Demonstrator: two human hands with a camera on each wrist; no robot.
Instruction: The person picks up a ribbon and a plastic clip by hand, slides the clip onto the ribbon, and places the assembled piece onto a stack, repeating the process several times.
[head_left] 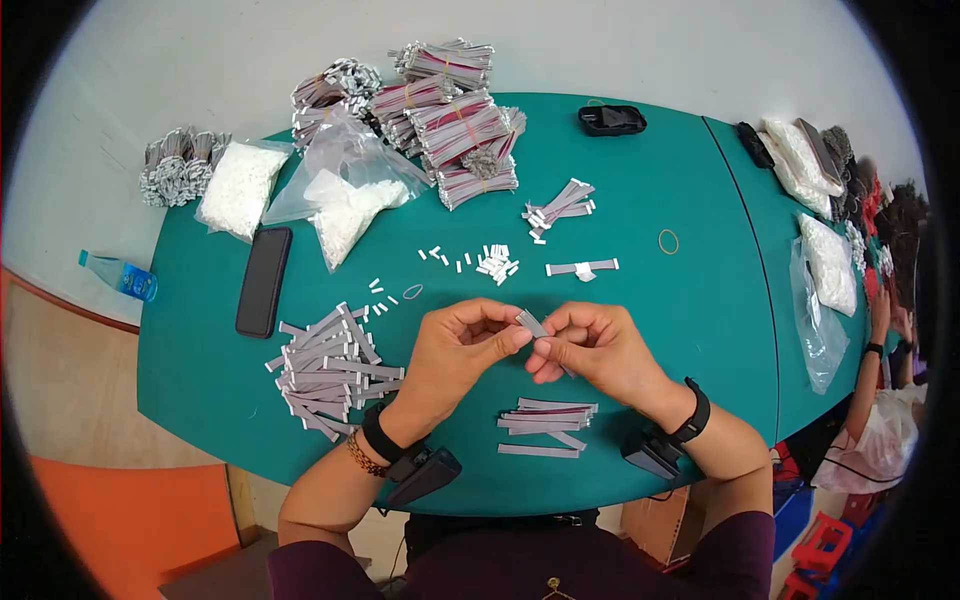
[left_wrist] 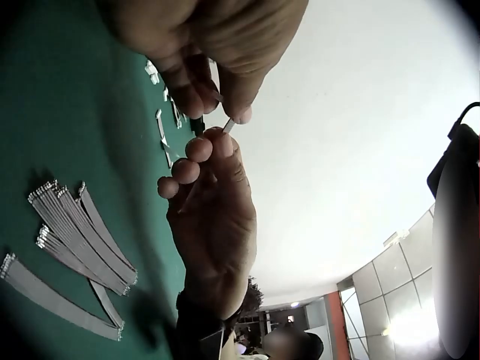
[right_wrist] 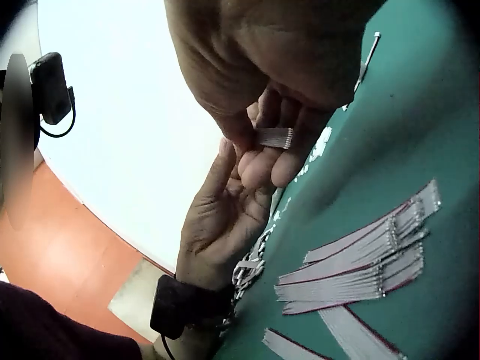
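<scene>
1. The cable (head_left: 531,323) is a flat grey ribbon, held up between both hands near the middle of the head view, above the tabletop (head_left: 690,330).
2. Grip: the left hand (head_left: 462,345) pinches it near its pale end, thumb against fingers; the right hand (head_left: 600,350) pinches it further along, towards 5 o'clock. The fingers cover much of its length.
3. Handling: it is probably very light, bends easily across its flat face and resists more edgewise. The surface looks smooth, yet a light pinch should keep it from sliding. The fine wire ends are likely the fragile part.
4. Best hold: by the flat faces just behind the end, leaving the tip free.
5. Around the hands: loose strips (head_left: 545,407) at 6 o'clock, a tangled pile (head_left: 330,375) towards 8, white plugs (head_left: 497,263) at 11, and a white-wrapped strip (head_left: 585,271) at 1.
6. Farther out: the phone (head_left: 264,282) between 9 and 10, bags (head_left: 345,215) at 10, bundles (head_left: 460,130) past 11.
7. Only the fingers seem to crowd the end; the tabletop clutter lies apart from it.
</scene>
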